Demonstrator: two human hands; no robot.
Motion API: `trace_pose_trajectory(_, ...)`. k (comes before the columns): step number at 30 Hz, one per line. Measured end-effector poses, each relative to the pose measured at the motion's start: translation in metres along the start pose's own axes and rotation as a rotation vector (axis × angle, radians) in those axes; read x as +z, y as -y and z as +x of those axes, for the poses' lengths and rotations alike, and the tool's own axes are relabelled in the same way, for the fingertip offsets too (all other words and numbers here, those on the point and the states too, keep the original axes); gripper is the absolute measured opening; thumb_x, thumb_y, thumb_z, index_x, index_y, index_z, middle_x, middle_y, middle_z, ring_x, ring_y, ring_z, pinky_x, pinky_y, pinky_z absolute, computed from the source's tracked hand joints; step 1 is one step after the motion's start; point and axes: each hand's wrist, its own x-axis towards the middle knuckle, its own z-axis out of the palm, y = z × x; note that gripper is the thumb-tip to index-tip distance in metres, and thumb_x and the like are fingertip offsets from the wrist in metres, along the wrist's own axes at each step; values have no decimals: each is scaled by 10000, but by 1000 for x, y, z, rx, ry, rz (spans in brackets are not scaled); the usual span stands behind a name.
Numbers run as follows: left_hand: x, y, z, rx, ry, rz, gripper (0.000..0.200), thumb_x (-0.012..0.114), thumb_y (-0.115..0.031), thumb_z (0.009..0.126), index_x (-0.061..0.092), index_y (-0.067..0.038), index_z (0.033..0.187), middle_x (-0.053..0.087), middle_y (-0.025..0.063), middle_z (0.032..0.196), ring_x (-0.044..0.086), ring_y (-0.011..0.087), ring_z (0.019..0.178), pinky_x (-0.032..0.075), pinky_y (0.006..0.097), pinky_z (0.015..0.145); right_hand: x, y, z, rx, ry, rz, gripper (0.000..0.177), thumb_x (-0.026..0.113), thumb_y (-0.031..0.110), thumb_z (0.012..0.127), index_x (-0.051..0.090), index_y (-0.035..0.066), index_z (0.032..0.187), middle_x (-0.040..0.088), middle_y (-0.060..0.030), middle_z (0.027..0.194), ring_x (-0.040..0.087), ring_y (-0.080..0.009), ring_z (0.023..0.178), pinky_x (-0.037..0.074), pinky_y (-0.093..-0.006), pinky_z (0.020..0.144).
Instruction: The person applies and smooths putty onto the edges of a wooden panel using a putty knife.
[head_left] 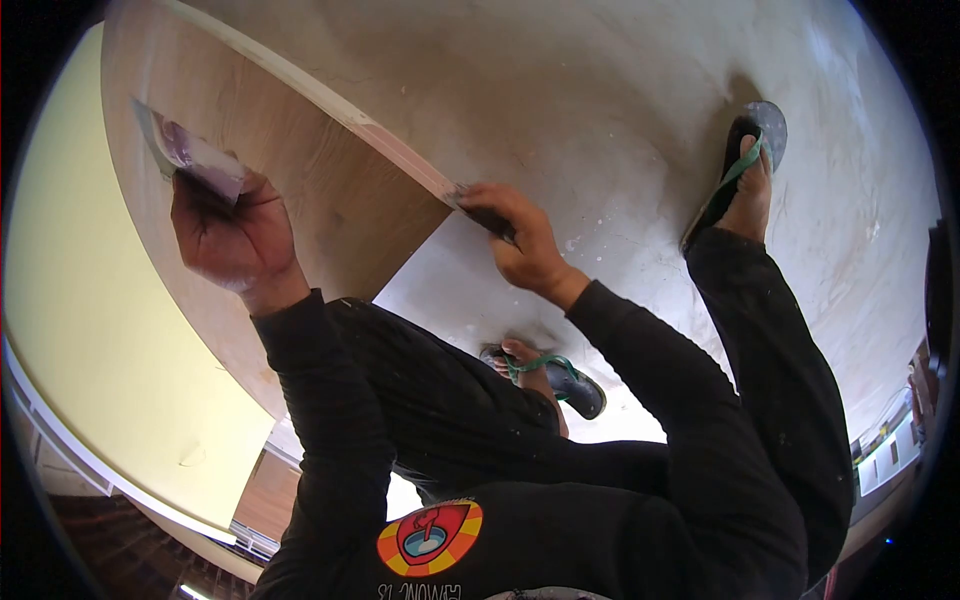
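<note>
My left hand (235,235) is raised at the upper left, its fingers wrapped round a putty knife (205,165) whose broad blade carries a whitish, purple-tinted paste. Nearer the middle, my right hand (525,245) grips a dark scraper (490,222); its front end meets the corner of a wood-grain panel (300,160). How much blade it has is hidden by my fingers. Along the panel's long edge runs a pale edge strip (400,150), partly pinkish and partly smeared whitish.
A pale yellow panel (90,270) stands along the left. My sandalled feet rest on the smudged grey floor (620,200), one sandal (735,165) at the upper right and the other sandal (575,385) below my right hand. Various items (890,440) lie at the right edge.
</note>
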Motion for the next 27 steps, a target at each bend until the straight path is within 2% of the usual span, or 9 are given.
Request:
trace_pose_trajectory(1, 0, 0, 0, -8, 17, -7, 331, 463, -110, 977, 539, 46, 1259, 636, 177, 1177, 653, 267, 906, 576, 351, 764, -4, 0, -9, 23, 11, 18, 577, 420, -142, 623, 622, 15, 1140, 616, -175, 1165, 581, -355, 1136, 446, -356, 1018)
trace_pose_trajectory(5, 1, 0, -1, -6, 7, -15, 330, 465, -109, 975, 541, 44, 1258, 634, 174, 1175, 648, 255, 890, 578, 356, 762, -29, -1, -13, 38, 168, -28, 553, 419, -143, 640, 647, 14, 1118, 644, -171, 1131, 601, -355, 1121, 467, -369, 1001)
trace_pose_trajectory(7, -1, -1, 0, 9, 1, -10, 329, 466, -108, 974, 542, 44, 1255, 633, 174, 1177, 646, 254, 882, 581, 359, 760, -26, 5, 17, 32, -75, 211, 527, 425, -144, 668, 671, 19, 1105, 658, -175, 1130, 629, -355, 1099, 490, -387, 982)
trace_pose_trajectory(9, 0, -2, -1, 21, 1, -9, 327, 468, -107, 972, 543, 44, 1252, 632, 174, 1179, 644, 252, 874, 584, 362, 758, -26, 8, 62, -31, 34, 224, 497, 441, -131, 696, 666, 9, 1118, 663, -186, 1157, 647, -326, 1091, 500, -380, 975)
trace_pose_trajectory(13, 3, 0, 0, 28, -46, -14, 323, 468, -103, 971, 539, 45, 1250, 633, 169, 1168, 640, 241, 858, 584, 353, 740, -5, 12, 143, -26, 246, -38, 505, 447, -135, 715, 653, 18, 1150, 689, -162, 1146, 647, -252, 1088, 490, -356, 959)
trace_pose_trajectory(16, 3, -2, -1, 30, -38, 1, 323, 465, -101, 971, 536, 46, 1250, 631, 166, 1164, 639, 237, 858, 580, 345, 734, 16, 1, 177, -81, 299, -55, 504, 457, -111, 708, 670, 41, 1138, 693, -161, 1101, 648, -279, 1044, 491, -373, 934)
trace_pose_trajectory(22, 2, -5, -1, 16, 16, 32, 333, 461, -115, 973, 535, 45, 1256, 628, 159, 1163, 637, 236, 857, 573, 340, 737, -6, 1, 135, -51, 399, -56, 533, 427, -122, 650, 673, 26, 1099, 690, -155, 1017, 638, -302, 984, 486, -365, 934)
trace_pose_trajectory(25, 1, -4, -1, 17, 15, 41, 340, 458, -122, 975, 533, 41, 1264, 629, 156, 1162, 635, 236, 856, 572, 339, 738, -31, -2, 91, -51, 418, -53, 524, 426, -125, 625, 663, 8, 1073, 682, -158, 1034, 635, -298, 999, 491, -379, 924)
trace_pose_trajectory(27, 1, -5, 0, 14, 16, 42, 342, 456, -125, 977, 532, 38, 1268, 629, 154, 1163, 633, 237, 855, 573, 338, 737, -44, -1, 66, 6, 451, 59, 531, 404, -154, 610, 656, -9, 1054, 670, -145, 1095, 631, -268, 1043, 489, -364, 966)
